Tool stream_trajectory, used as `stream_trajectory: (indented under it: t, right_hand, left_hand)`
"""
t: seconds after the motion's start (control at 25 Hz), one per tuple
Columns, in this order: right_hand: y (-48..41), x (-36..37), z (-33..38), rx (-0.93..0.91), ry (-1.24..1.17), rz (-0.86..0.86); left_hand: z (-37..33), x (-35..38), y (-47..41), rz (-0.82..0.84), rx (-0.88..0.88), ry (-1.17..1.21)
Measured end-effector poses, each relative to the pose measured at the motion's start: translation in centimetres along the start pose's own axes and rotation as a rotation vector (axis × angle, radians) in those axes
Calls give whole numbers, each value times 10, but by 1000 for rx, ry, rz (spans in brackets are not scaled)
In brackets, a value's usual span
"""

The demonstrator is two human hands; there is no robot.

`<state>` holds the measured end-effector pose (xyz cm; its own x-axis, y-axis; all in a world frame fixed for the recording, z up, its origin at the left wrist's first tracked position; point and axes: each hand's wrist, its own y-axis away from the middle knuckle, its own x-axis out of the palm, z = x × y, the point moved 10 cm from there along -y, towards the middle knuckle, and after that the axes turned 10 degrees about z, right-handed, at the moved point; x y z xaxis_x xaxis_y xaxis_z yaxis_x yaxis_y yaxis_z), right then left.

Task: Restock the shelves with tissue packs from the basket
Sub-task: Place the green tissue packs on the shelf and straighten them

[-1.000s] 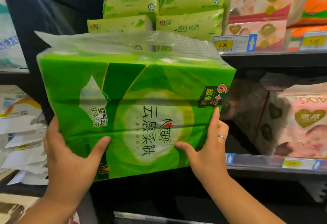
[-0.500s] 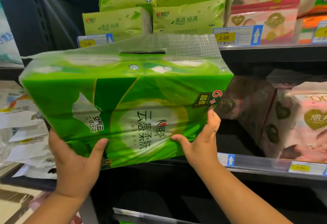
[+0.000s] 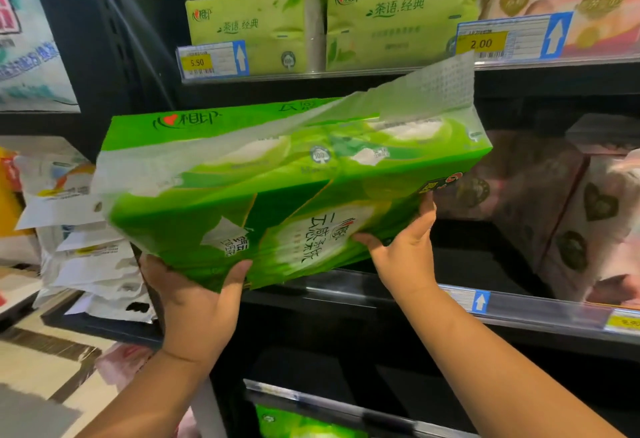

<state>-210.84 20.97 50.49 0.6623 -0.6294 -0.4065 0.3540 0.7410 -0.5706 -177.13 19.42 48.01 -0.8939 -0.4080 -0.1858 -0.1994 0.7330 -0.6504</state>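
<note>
Pink packs [image 3: 595,216] rt of green pack [image 3: 277,174]

The left forearm [image 3: 145,392] and the right forearm [image 3: 502,368] are bare from the picture's lower edge up to the wrists, smooth and rounded in outline. The left grip [image 3: 199,302] and the right grip [image 3: 405,257] are bare as well. On each, the back and the thumb show plainly. Most of the fingers are hidden, so nails or rings cannot be told.
</note>
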Motion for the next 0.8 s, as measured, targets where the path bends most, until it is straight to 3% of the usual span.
stream_trajectory:
  t: [0.08,0.24,0.44,0.52,0.8]
  right_hand:
    - [-7,10,-9,104,-12,103]
    - [-13,23,-21,115,-101,183]
    - [-23,35,-38,233,-454,324]
    - [-27,30,-37,231,-487,304]
    - [-42,32,-31,188,-252,298]
  left_hand:
    - [-4,2,6,9,42,30]
    - [-22,-7,17,-17,214,45]
    - [-105,5,13,1,635,-431]
    - [-107,8,4,2,627,-440]
    - [-85,11,-7,17,542,-397]
